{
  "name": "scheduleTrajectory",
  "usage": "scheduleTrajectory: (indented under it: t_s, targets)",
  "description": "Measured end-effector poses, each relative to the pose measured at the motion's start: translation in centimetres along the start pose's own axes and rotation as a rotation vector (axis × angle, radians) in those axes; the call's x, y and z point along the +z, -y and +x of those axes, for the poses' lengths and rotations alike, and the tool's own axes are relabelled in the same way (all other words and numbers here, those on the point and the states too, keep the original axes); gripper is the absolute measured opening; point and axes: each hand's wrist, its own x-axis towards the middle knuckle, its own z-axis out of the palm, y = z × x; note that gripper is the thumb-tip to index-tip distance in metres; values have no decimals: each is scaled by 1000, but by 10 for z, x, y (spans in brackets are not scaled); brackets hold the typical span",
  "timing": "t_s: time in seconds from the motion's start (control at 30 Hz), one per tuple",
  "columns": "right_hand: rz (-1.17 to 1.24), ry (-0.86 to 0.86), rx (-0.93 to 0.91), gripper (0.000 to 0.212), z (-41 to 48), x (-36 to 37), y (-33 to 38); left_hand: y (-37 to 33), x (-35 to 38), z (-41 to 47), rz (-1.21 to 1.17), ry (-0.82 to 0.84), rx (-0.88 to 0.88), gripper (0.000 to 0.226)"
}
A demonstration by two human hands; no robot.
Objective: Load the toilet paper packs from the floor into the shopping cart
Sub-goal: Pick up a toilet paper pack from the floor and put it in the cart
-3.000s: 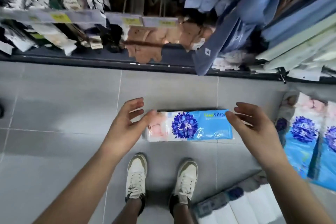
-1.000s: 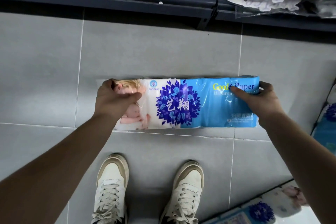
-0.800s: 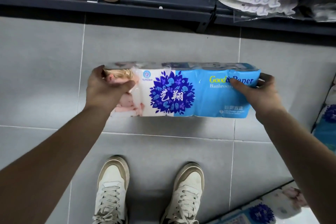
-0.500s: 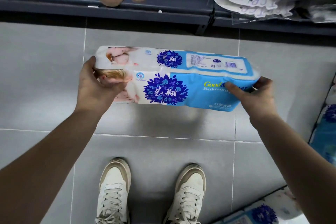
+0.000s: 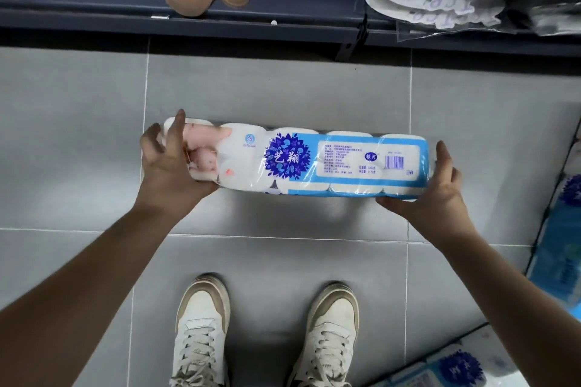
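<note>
**Pack held between both hands above the floor**

The toilet paper pack [image 5: 314, 163] is lifted off the grey tiled floor [image 5: 78, 135], its long axis running left to right in front of the person. The left hand [image 5: 169, 166] grips the left end and the right hand [image 5: 437, 192] the right end — each equally near. The label side faces up: a barcode, small print, and the blue flower emblem with "艺翔". More packs [image 5: 562, 229] lie at the right; the cart is not visible.
</note>
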Motion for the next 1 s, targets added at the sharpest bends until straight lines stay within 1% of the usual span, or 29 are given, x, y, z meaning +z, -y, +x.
scheduleTrajectory:
  t_s: [0.07,0.13,0.2,0.3,0.4,0.47,0.53,0.63,0.77,0.9,1.0]
  targets:
    - [-89,-30,-41,140,3,2,3,0,2,3,79,21,42,125]
    - [-170,-19,-61,144,7,1,7,-3,3,7,170,53,50,126]
    - [-289,-2,-85,143,11,0,13,-7,3,12,257,79,50,129]
    - [-464,-28,-160,142,17,1,20,-10,4,19,343,130,61,130]
    - [-552,-10,-168,140,21,3,25,-13,5,22,354,138,45,118]
    - [-535,15,-146,134,24,3,27,-16,4,23,356,128,49,106]
    - [-490,32,-116,126,23,1,33,-20,0,24,344,137,32,100]
    - [-450,33,-103,119,16,-6,43,-31,-16,21,323,162,31,104]
    - [-415,24,-100,119,-7,-37,65,-51,-59,6,337,162,37,106]
    - [-383,-18,-109,119,-36,-92,115,-92,-124,-13,342,121,68,107]
    - [-384,-10,-138,120,-68,-144,158,-127,-181,-38,374,131,53,113]
